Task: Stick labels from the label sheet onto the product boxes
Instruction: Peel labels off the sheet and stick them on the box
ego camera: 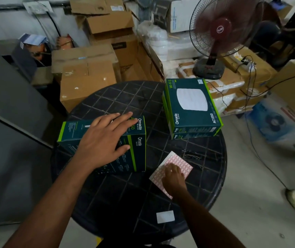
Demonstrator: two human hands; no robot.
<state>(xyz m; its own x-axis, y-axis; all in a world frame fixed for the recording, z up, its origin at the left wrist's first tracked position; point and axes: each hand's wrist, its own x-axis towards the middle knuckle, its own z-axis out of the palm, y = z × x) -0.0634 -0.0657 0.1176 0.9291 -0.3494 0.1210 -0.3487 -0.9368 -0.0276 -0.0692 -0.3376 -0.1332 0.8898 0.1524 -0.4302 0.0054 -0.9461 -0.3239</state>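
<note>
A stack of dark green product boxes (137, 151) stands on the left half of the round black table (125, 194). My left hand (103, 138) lies flat on the top box with straight, spread fingers. A second stack of the same boxes (191, 111) sits at the table's far right, its white-disc picture facing up. A pink-and-white label sheet (180, 162) lies near the table's right front. My right hand (173, 176) rests on the sheet with its fingers curled down onto the labels; whether a label is pinched is hidden.
A small white paper rectangle (165, 216) lies at the table's near edge. Brown cartons (87, 83) crowd the far side. A running pedestal fan (222, 31) stands behind the right stack, with cables trailing over the floor. A grey cabinet (8, 113) borders the left.
</note>
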